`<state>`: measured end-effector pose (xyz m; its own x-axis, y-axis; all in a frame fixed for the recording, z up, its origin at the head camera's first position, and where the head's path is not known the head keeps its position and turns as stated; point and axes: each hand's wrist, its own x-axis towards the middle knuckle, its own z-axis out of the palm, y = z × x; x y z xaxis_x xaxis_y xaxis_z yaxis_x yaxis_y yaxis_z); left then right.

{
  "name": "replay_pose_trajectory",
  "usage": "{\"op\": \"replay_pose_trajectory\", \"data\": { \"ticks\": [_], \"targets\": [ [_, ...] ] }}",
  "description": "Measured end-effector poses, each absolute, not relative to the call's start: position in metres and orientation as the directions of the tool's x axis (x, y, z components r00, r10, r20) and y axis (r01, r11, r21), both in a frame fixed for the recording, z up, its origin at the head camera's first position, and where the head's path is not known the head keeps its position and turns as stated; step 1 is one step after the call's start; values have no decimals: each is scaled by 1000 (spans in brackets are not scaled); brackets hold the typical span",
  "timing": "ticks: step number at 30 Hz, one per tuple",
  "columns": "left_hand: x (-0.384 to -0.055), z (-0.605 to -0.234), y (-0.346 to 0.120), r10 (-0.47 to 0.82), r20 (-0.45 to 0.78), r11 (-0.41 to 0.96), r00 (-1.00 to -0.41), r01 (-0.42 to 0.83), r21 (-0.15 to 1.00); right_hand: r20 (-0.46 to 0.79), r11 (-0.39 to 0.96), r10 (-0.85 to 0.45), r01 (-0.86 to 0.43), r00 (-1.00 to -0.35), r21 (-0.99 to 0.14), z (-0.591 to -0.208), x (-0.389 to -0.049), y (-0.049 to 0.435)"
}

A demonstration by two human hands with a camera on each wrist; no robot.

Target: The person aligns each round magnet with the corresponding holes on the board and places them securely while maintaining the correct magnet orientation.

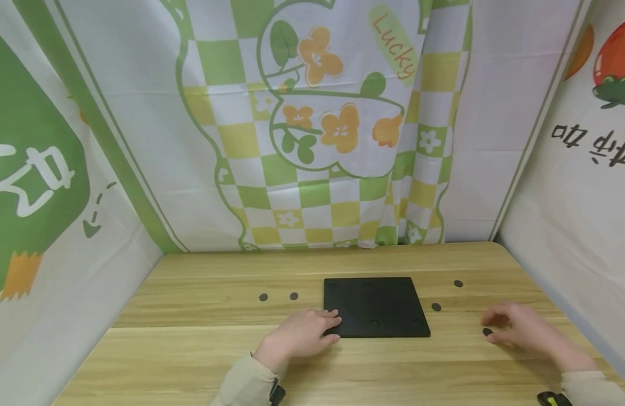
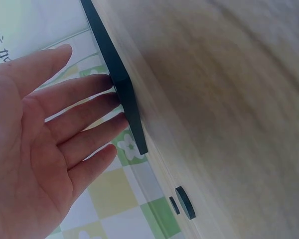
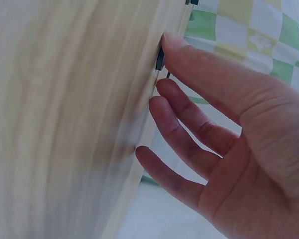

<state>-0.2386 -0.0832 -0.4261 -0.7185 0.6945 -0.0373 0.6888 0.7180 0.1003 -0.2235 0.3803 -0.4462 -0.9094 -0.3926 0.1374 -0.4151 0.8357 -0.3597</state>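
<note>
A thin black rectangular board (image 1: 375,301) with faint round marks lies flat on the table. My left hand (image 1: 304,332) touches its left edge with extended fingers; in the left wrist view, the fingertips of this left hand (image 2: 65,119) meet the board's side (image 2: 122,82). On the right, my right hand (image 1: 525,330) hovers low around a small black disc (image 1: 487,332), thumb and fingers bent and spread apart. Seen from the right wrist, the disc (image 3: 160,59) lies on the table by the thumb tip of the right hand (image 3: 224,129), the other fingertips close to the wood.
Two more dark discs sit right of the board, a nearer disc (image 1: 436,307) and a farther disc (image 1: 458,283). To its left are another disc (image 1: 294,296) and an outer disc (image 1: 264,297). Printed cloth (image 1: 317,214) borders the wooden table (image 1: 200,349) at back and sides.
</note>
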Motion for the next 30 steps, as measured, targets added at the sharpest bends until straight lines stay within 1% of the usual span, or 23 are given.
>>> {"op": "replay_pose_trajectory", "data": {
  "ticks": [5, 15, 22, 30],
  "targets": [
    [-238, -426, -83, 691, -30, 721, -722, 685, 102, 131, 810, -408, -424, -904, -405, -446, -225, 383],
    [-238, -425, -83, 686, -22, 725, -727, 680, 110, 128, 804, -413, -427, -902, -413, -446, -230, 385],
    [-237, -425, -82, 685, -15, 725, -729, 679, 111, 109, 799, -402, -407, -909, -443, -445, -231, 385],
    [-239, -428, -83, 688, -16, 722, -726, 682, 115, 81, 823, -366, -363, -927, -437, -444, -229, 385]
  ]
}}
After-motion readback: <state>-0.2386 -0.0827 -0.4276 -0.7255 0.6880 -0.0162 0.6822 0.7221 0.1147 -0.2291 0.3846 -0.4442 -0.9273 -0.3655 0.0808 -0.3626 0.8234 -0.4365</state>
